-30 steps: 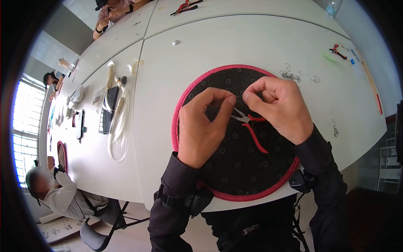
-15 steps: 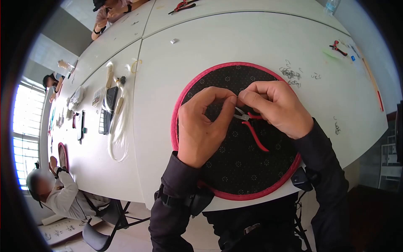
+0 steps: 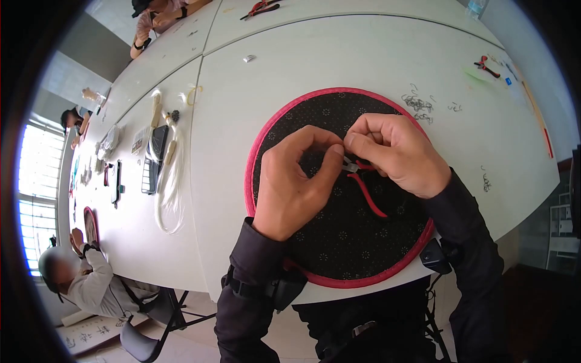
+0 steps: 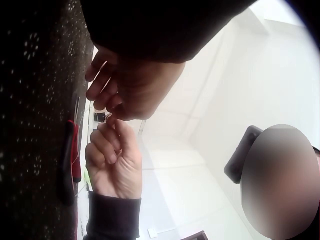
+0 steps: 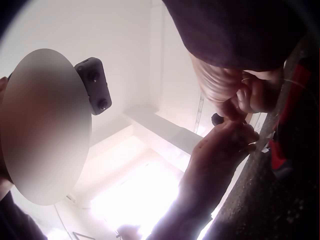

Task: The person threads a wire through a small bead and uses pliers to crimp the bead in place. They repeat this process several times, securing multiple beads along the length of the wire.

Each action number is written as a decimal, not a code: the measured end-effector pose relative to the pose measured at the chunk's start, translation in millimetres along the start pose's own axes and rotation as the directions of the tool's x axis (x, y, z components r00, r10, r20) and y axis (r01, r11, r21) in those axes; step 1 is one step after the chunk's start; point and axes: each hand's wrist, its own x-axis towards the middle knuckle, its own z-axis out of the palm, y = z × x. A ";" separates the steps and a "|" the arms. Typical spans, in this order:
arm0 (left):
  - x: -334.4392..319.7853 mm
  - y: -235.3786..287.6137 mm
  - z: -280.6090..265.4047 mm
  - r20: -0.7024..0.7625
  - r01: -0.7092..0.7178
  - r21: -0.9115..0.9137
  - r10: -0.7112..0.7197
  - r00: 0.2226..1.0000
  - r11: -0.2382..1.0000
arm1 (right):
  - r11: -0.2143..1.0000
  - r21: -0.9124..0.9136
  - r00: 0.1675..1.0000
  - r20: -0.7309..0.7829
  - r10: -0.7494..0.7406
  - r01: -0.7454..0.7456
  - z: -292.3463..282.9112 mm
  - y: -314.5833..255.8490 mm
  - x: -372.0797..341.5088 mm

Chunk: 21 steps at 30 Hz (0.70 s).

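Over a round black mat [image 3: 339, 254] with a pink-red rim, my two hands meet fingertip to fingertip. The left hand [image 3: 296, 181] pinches between thumb and forefinger, on the left. Facing it, the right hand [image 3: 399, 154] pinches too, its other fingers curled in. A thin pale strand [image 5: 300, 82] trails by the right hand in the right wrist view. What small piece sits between the fingertips is hidden, and I cannot tell its kind. Just below the hands, red-handled pliers [image 3: 368, 195] lie on the mat, their jaws partly covered by the fingers.
Small dark wire hooks [image 3: 417, 104] lie heaped right of the mat. Farther right is another pair of pliers [image 3: 486, 66]. Left across a table seam are a long pale fibre bundle [image 3: 172, 175] and a dark case [image 3: 156, 160]. Other people sit around the table's left and far sides.
My right hand has come left and closed the gap, so its fingertips now meet those of the left hand. The pliers on the mat stay in place.
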 end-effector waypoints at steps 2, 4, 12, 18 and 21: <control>0.6 -2.1 1.0 -0.009 -0.042 0.000 0.042 0.999 0.999 | 1.000 0.006 1.000 -0.006 -0.008 0.008 0.9 0.2 -0.3; 0.6 -2.7 0.3 0.005 -0.047 0.002 0.047 0.999 0.999 | 0.999 -0.003 0.999 -0.013 -0.034 0.034 1.1 3.4 0.4; 0.0 -1.8 -3.3 0.042 0.075 -0.048 -0.073 0.996 0.996 | 0.974 -0.177 0.985 -0.066 -0.158 0.144 4.5 9.5 1.3; 0.3 -1.7 -4.0 0.040 0.080 -0.049 -0.078 0.996 0.996 | 0.943 -0.283 0.978 -0.057 -0.199 0.176 4.7 4.2 -0.3; 0.1 -0.9 -5.1 0.021 0.075 -0.033 -0.075 0.997 0.997 | 0.959 -0.199 0.971 -0.084 -0.222 0.202 6.7 6.1 0.0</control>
